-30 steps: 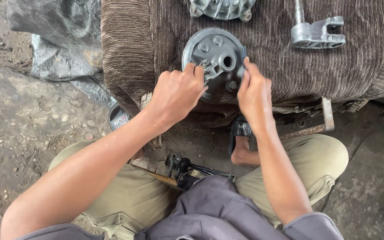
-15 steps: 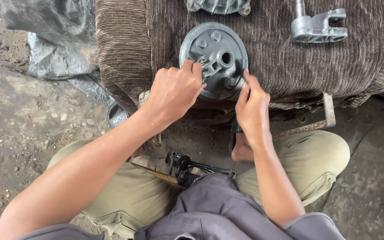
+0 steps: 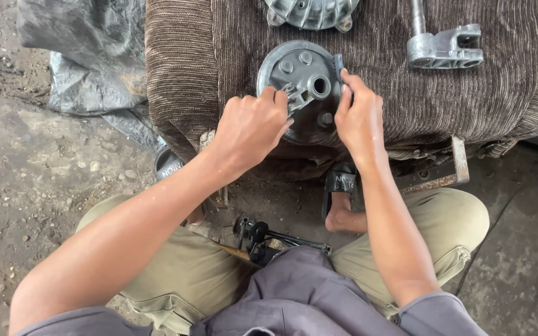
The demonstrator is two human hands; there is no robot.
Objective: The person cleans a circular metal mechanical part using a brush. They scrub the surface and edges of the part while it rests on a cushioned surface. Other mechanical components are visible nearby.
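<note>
A round grey metal housing [image 3: 294, 71] with bolt heads and a central hole lies on a brown ribbed cloth [image 3: 393, 93] in the head view. My left hand [image 3: 250, 127] grips its near left edge, fingers curled over a small metal part by the hub. My right hand [image 3: 359, 115] holds the right rim, fingertips pinching the edge. Both hands touch the housing and cover its near part.
A second ribbed metal casting [image 3: 311, 12] lies at the cloth's far edge. A metal bracket with a shaft [image 3: 443, 46] lies far right. A grey plastic sheet [image 3: 88, 56] covers the ground at left. A dark tool [image 3: 263, 236] lies between my feet in sandals.
My left hand slid from on top of the housing to its near left edge. My right hand stayed on the right rim, shifting slightly along it. More of the housing face now shows.
</note>
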